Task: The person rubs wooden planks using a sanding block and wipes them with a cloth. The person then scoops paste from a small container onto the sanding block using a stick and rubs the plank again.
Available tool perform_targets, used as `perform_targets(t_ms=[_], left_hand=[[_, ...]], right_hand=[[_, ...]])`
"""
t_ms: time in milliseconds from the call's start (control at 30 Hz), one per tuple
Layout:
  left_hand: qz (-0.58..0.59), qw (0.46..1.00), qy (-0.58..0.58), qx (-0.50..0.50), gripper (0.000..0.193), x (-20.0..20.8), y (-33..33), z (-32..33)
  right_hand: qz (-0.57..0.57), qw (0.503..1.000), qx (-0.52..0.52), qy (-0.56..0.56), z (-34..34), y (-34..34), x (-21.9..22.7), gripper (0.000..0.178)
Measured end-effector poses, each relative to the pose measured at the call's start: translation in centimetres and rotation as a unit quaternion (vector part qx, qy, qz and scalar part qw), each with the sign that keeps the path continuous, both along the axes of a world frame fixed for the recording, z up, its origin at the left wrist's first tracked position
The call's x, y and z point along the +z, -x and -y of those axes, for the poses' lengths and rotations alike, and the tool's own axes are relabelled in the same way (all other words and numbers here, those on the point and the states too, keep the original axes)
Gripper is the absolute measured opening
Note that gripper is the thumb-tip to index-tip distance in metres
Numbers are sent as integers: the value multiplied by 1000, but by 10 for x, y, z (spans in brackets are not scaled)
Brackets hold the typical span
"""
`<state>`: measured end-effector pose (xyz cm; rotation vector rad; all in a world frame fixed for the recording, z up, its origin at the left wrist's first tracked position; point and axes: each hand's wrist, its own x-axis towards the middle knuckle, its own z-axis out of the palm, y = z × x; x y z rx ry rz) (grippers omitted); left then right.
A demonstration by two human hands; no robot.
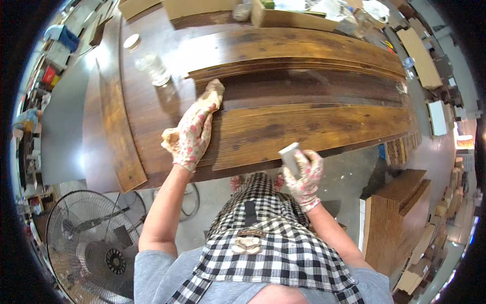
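My left hand (194,134), in a white glove with pink dots, grips a crumpled beige rag (214,91) at the left end of the near wood-grain plank (314,129). Bits of the rag stick out beyond the fingertips and beside the thumb. My right hand (307,181), gloved alike, holds a small pale grey block (290,158) upright by the plank's near edge. Whether the block touches the plank I cannot tell. The plank lies flat along the front of the dark brown table (157,114).
A stack of similar planks (298,48) lies farther back, with a single plank (119,116) at the left. Behind my left hand stands a clear jar (152,68). Cardboard boxes (200,9) line the far edge. A fan (93,243) stands lower left, stacked brown boards (392,218) lower right.
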<state>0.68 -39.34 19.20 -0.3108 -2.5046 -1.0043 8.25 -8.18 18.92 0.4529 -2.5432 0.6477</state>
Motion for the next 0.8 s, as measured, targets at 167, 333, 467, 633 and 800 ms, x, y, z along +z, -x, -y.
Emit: perform_targets(t_ms=[167,333,467,633,800], left_hand=[[65,934,-331,114,26,20,-28,19],[29,895,-369,251,31,29,-76,50],[3,846,-479,234,31,35,-88,50],[6,868,-474,150,32,46,-71,16],[25,887,-449,101,31,44,-55,-19]], right_hand=[[33,982,187,12,111,2,-4,46],[37,958,280,48,144,6,11,46],[32,977,208,28,123,2,17,48],[-32,997,54,-46,39,17,26,39],[-16,964,-254,-72,-75,15,13,48]])
